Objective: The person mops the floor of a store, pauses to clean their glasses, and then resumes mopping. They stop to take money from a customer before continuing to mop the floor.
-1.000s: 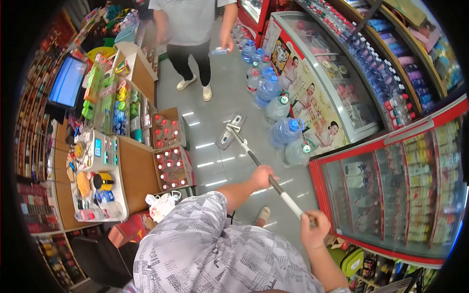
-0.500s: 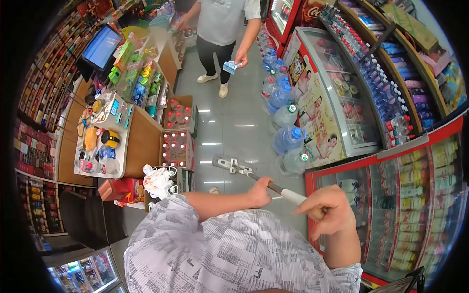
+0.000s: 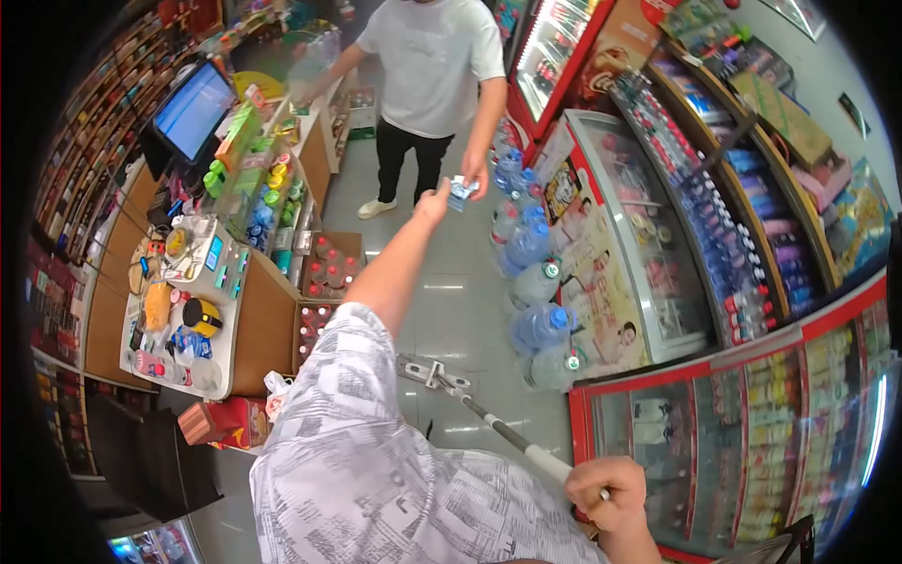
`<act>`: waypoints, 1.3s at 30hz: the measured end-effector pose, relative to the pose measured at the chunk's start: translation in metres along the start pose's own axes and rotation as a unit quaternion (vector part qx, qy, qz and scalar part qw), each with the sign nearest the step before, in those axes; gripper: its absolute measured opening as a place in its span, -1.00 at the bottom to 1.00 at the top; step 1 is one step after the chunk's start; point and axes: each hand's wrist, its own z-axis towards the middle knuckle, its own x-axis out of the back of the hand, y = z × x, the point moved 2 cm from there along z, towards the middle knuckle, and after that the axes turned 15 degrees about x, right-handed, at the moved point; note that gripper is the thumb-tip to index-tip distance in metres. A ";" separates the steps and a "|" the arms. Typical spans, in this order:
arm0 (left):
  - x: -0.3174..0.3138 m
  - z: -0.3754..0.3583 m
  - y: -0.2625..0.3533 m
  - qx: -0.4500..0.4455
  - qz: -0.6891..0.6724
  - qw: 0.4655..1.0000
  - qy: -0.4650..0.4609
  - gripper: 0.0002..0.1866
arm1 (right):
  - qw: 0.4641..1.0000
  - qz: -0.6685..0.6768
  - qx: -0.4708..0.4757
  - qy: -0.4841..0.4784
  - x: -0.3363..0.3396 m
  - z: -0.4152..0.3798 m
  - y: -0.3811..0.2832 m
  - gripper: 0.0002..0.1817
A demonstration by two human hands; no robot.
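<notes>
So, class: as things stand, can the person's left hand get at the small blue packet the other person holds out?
Probably yes: the left hand is stretched out right at the blue packet, with nothing between them.

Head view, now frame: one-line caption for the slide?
In a shop aisle, the left hand reaches a small blue packet held by another person's hand, while the right hand grips the mop handle.

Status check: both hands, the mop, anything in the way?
Right hand shut on mop handle. Left hand out at blue packet in another person's hand. Water jugs beside mop head.
</notes>
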 end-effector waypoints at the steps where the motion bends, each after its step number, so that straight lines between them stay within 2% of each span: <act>1: 0.005 -0.015 0.009 0.013 -0.029 0.999 -0.036 -0.09 | 1.000 -0.004 0.002 0.013 -0.004 0.001 0.003 -0.78; 5: 0.006 -0.011 0.009 -0.029 -0.095 0.987 -0.126 -0.35 | 0.997 0.003 0.009 0.076 -0.015 0.002 0.006 -0.78; 7: 0.017 -0.041 0.021 -0.022 -0.137 0.976 -0.166 -0.48 | 0.994 0.008 0.024 0.103 -0.018 0.008 0.010 -0.82; 9: 0.030 -0.073 0.015 -0.023 -0.161 0.975 -0.154 -0.56 | 0.991 -0.001 0.044 0.127 -0.017 0.017 0.016 -0.88; 10: 0.039 -0.087 0.006 -0.024 -0.172 0.974 -0.144 -0.60 | 0.992 0.001 0.049 0.114 -0.014 0.019 0.023 -0.94; 12: 0.045 -0.098 -0.052 -0.006 -0.189 0.970 -0.150 -0.59 | 0.995 0.009 0.058 0.085 -0.001 0.021 0.037 -0.84; 13: 0.050 -0.118 -0.090 0.035 -0.170 0.970 -0.169 -0.54 | 0.997 0.007 0.036 0.067 0.003 0.024 0.043 -0.96; 14: 0.054 -0.161 -0.120 0.056 -0.167 0.968 -0.177 -0.50 | 0.998 0.017 0.039 0.041 0.007 0.024 0.052 -0.98; 16: 0.040 -0.238 -0.191 0.124 -0.222 0.933 -0.256 -0.49 | 0.998 0.037 0.052 -0.011 0.012 0.023 0.074 -0.95; 17: 0.029 -0.279 -0.220 0.105 -0.244 0.911 -0.317 -0.50 | 0.996 0.052 0.052 -0.043 0.010 0.024 0.077 -0.88; 18: 0.024 -0.331 -0.224 0.107 -0.235 0.907 -0.332 -0.51 | 0.991 0.071 0.052 -0.100 0.007 0.024 0.080 -0.84; 20: -0.017 -0.369 -0.274 0.063 -0.254 0.895 -0.362 -0.54 | 0.968 0.113 0.051 -0.217 -0.004 0.021 0.084 -0.76; 22: -0.046 -0.397 -0.318 -0.038 -0.063 0.963 -0.258 -0.57 | 0.944 0.143 0.051 -0.293 -0.018 0.011 0.085 -0.66; 25: -0.036 -0.467 -0.316 -0.088 -0.095 0.976 -0.177 -0.58 | 0.922 0.133 0.066 -0.358 -0.028 -0.012 0.081 -0.62; 28: -0.053 -0.477 -0.354 -0.071 -0.197 0.962 -0.175 -0.56 | 0.912 0.122 0.092 -0.381 -0.041 -0.034 0.068 -0.61; 29: -0.061 -0.491 -0.366 -0.065 -0.183 0.968 -0.156 -0.56 | 0.908 0.115 0.094 -0.393 -0.042 -0.042 0.066 -0.62; 31: -0.049 -0.505 -0.371 -0.071 -0.135 0.982 -0.111 -0.56 | 0.915 0.141 0.089 -0.368 -0.046 -0.059 0.058 -0.61; 36: -0.039 -0.570 -0.382 -0.054 -0.111 0.986 -0.112 -0.55 | 0.928 0.184 0.076 -0.314 -0.044 -0.095 0.033 -0.56; 39: -0.027 -0.608 -0.389 -0.034 -0.080 0.988 -0.129 -0.55 | 0.944 0.166 0.047 -0.283 -0.046 -0.121 0.018 -0.44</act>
